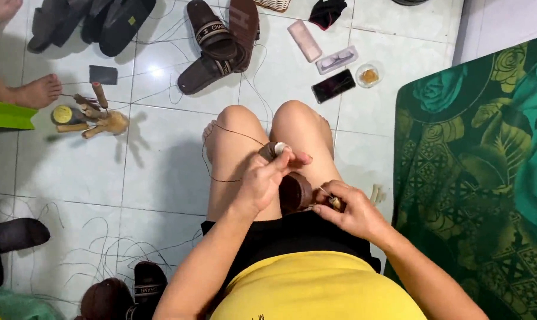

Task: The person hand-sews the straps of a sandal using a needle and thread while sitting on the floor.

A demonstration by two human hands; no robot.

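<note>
At 5 o'clock, the right hand (pixel 351 210) is covering most of a small pale piece, so its kind is staying unclear. The left hand (pixel 268 178) is hiding part of the dark brown spool (pixel 294 192). At 11 o'clock, a bare foot (pixel 34 92) is running off the frame edge.

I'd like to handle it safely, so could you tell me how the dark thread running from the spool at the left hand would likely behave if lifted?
The dark thread curls loosely over the knee, so it is probably floppy and light. Loose strands on the tiled floor suggest it tangles easily.
</note>
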